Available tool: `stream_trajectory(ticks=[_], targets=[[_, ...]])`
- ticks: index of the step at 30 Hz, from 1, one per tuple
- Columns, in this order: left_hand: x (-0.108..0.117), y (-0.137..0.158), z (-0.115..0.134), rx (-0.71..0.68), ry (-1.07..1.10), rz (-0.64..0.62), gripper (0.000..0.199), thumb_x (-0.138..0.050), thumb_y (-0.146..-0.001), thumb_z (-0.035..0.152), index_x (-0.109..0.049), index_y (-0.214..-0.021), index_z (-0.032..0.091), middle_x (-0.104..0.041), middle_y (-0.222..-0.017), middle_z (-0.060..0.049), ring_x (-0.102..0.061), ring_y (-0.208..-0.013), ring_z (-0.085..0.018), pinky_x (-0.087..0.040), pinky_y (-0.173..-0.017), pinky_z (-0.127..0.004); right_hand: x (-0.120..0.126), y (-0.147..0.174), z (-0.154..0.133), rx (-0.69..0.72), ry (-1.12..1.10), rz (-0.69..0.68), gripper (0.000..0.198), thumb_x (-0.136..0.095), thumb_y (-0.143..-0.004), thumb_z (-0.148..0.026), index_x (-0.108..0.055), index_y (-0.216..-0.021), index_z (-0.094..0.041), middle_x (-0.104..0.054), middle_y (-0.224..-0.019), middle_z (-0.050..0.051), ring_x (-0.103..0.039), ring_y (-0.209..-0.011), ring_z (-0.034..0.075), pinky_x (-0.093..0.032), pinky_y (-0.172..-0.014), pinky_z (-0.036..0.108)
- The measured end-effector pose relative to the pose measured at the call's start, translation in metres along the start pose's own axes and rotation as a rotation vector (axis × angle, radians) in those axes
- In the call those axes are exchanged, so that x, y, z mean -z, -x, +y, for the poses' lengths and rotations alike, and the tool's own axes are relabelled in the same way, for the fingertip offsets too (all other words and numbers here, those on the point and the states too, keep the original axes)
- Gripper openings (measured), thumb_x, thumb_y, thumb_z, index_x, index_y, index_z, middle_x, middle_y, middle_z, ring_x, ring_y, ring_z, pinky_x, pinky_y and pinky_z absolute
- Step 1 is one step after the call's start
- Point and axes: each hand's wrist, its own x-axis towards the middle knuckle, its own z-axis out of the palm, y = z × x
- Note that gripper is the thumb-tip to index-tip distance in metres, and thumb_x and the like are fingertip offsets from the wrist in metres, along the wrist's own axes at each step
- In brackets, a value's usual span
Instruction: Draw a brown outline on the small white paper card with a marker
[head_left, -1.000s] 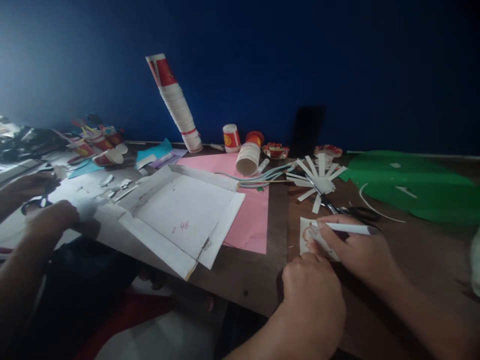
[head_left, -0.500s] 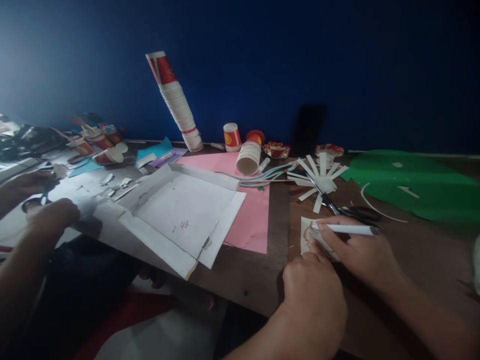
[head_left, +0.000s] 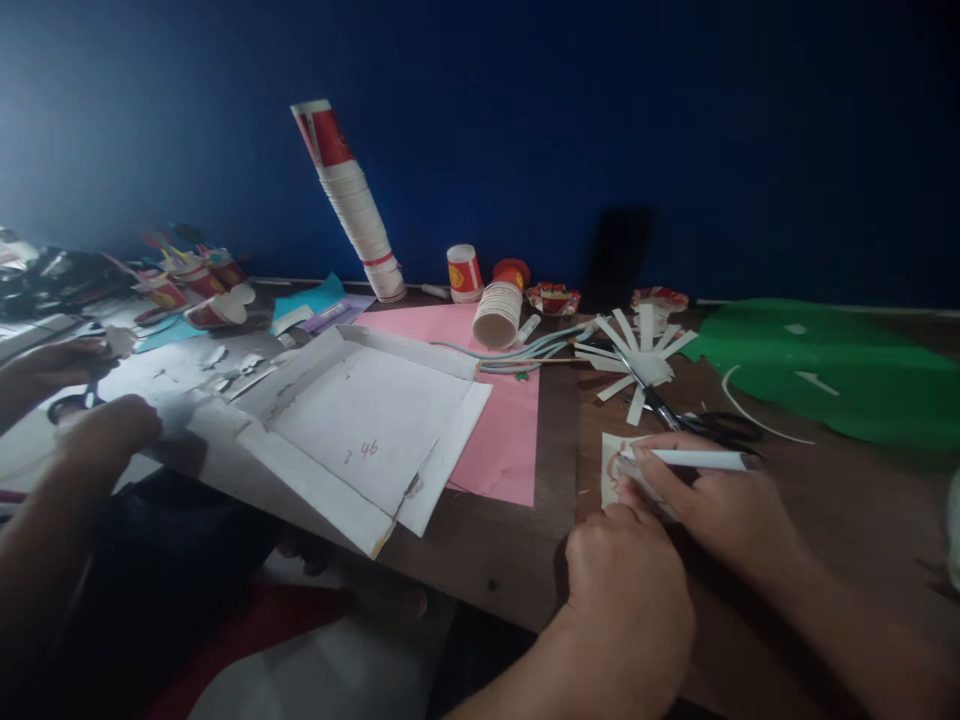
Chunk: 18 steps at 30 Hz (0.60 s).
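Note:
A white marker pen [head_left: 697,459] is pinched in my right hand [head_left: 731,510], its tip on a small piece of paper [head_left: 610,485] with brownish curved lines drawn on it. My left hand [head_left: 630,590] is curled, with its fingertips pressing the lower part of that paper against the table. The fingers cover much of the sheet. Just beyond my right hand lie dark-handled scissors [head_left: 664,408], their blades across a white paper cutout with radiating strips [head_left: 652,365].
At the left, another person's hands [head_left: 112,430] hold scissors and a paper scrap. A white box lid [head_left: 360,400] rests on pink paper [head_left: 517,440]. Behind stand a tall leaning stack of paper cups [head_left: 360,220] and a single cup [head_left: 464,273]. Green sheet [head_left: 825,370] lies at right.
The pen in my right hand has shifted very slightly over the drawing. My left hand stays on the paper.

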Motion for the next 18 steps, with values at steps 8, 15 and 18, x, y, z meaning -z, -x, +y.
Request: stream_trajectory(ticks=[8,15,18], targets=[[-0.004,-0.004,-0.001,0.003,-0.010,0.005,0.060,-0.052,-0.096,0.017,-0.043,-0.153,0.000,-0.073,-0.101,-0.017,-0.072,-0.083,-0.024,-0.055,-0.063,-0.029,0.005,0.001,0.000,-0.114,-0.028,0.180,0.033,-0.057,-0.083,-0.052,-0.074,-0.090,-0.024,-0.081,-0.094,0.007,-0.075,-0.083,0.026,-0.056,-0.074,0.036],[-0.008,-0.003,-0.001,-0.003,-0.019,-0.005,0.065,-0.056,-0.096,0.022,-0.041,-0.155,0.001,-0.072,-0.103,-0.019,-0.072,-0.084,-0.024,-0.054,-0.064,-0.029,0.013,-0.005,0.008,-0.228,0.071,0.211,0.040,-0.052,-0.084,-0.056,-0.074,-0.098,-0.027,-0.081,-0.099,0.007,-0.075,-0.092,0.030,-0.054,-0.080,0.040],[-0.004,-0.003,-0.001,0.007,-0.017,-0.011,0.065,-0.056,-0.096,0.024,-0.042,-0.155,0.001,-0.072,-0.103,-0.020,-0.072,-0.085,-0.025,-0.055,-0.066,-0.030,0.014,-0.005,0.006,-0.211,0.035,0.212,0.039,-0.053,-0.084,-0.054,-0.074,-0.100,-0.026,-0.081,-0.083,0.006,-0.076,-0.087,0.029,-0.055,-0.076,0.038]])
